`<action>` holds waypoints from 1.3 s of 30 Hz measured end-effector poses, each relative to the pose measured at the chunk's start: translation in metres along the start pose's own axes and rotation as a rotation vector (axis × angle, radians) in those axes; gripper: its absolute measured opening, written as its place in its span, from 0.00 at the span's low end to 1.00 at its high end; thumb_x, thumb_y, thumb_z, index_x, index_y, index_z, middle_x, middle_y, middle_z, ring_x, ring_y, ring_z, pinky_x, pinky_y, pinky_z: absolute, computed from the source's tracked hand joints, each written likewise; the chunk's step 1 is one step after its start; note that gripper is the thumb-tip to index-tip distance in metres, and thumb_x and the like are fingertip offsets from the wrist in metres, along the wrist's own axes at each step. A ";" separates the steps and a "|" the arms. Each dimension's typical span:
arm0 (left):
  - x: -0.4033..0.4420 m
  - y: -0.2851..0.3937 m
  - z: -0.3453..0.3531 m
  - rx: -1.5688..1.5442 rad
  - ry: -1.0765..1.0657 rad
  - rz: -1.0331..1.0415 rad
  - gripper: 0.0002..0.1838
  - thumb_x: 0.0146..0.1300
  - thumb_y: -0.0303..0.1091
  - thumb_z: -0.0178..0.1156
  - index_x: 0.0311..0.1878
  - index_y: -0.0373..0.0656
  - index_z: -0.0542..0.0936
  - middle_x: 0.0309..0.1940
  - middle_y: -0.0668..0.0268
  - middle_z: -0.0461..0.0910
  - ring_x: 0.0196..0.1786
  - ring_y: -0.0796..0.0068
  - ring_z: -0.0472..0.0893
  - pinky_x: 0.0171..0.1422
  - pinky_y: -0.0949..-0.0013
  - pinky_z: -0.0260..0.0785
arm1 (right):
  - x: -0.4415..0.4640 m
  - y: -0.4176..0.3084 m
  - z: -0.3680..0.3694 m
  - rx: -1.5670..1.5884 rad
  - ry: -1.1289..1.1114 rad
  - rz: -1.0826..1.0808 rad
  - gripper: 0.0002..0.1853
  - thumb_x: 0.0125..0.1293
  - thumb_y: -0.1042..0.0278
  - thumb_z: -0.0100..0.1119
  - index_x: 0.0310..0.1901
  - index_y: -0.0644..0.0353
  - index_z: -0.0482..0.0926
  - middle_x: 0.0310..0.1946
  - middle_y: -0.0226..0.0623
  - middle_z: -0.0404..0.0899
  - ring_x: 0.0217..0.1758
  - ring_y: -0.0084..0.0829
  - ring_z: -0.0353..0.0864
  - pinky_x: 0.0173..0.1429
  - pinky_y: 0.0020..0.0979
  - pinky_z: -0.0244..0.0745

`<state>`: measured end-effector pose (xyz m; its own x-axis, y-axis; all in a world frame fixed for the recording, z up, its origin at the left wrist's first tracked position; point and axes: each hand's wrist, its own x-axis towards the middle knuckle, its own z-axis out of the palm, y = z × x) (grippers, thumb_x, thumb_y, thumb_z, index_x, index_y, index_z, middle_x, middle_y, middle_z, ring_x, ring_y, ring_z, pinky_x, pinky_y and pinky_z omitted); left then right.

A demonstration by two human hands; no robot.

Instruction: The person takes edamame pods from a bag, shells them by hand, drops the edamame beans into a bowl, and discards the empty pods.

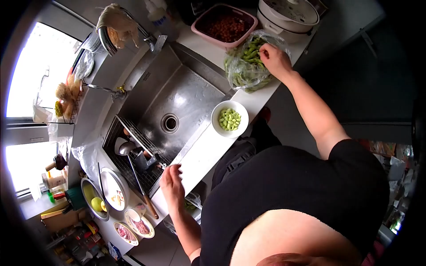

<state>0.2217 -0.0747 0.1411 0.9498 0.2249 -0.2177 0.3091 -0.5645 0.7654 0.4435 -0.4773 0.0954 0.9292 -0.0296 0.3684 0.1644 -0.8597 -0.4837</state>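
My right hand [274,58] reaches into a clear plastic bag [266,84] of green bean pods [252,52]. Its fingers are closed around pods at the bag's mouth. My left hand [172,179] hovers over the counter's front edge near the dish rack, its fingers loosely bent and a little apart, with nothing visible in them. Between the two hands, a white bowl [216,126] sits on the counter edge, holding shelled green beans [230,119].
The steel sink [186,95] lies beyond the bowl. A black rack [114,146] holds a ladle [127,147] and a cleaver [146,163]. Small plates [153,233] of meat stand at the left. A pink basin [198,34] and a white pot [284,22] stand behind the bag.
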 end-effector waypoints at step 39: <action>0.016 0.031 0.060 -0.032 0.478 0.514 0.12 0.49 0.23 0.66 0.38 0.39 0.78 0.25 0.63 0.77 0.24 0.71 0.76 0.29 0.71 0.68 | -0.082 -0.218 0.042 0.998 -1.070 0.073 0.06 0.58 0.72 0.60 0.31 0.65 0.77 0.27 0.26 0.77 0.33 0.14 0.71 0.39 0.20 0.70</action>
<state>0.2493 -0.1362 0.1245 0.8470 0.2647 0.4609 -0.1815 -0.6711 0.7188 0.3449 -0.2661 0.1372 0.6693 0.7103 -0.2182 -0.1506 -0.1578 -0.9759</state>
